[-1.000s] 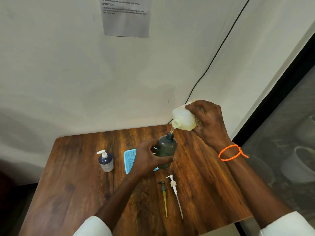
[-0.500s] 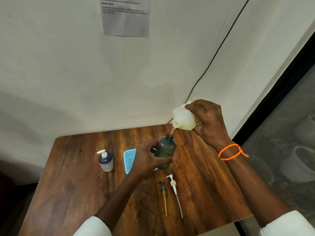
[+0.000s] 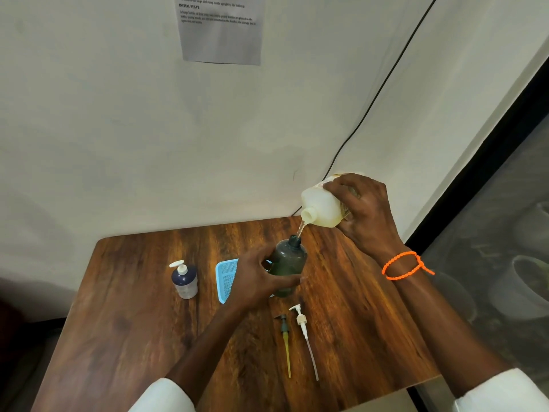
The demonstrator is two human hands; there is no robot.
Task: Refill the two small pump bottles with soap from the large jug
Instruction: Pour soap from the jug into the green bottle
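Nothing's shifted in the last second: your right hand [image 3: 361,214] fingers still grip the tilted jug [image 3: 325,208] pouring into the green bottle [image 3: 289,264], left hand [image 3: 261,281] wrapped round it, so keep filling.

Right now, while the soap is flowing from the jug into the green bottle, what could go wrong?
1. The stream is thin and the green bottle has a narrow neck; if the jug in the right hand shifts a little, soap may run onto the table.
2. The bottle is dark, so its level is hard to judge; it may overflow.
3. Only the left hand steadies it; a slip might tip it.
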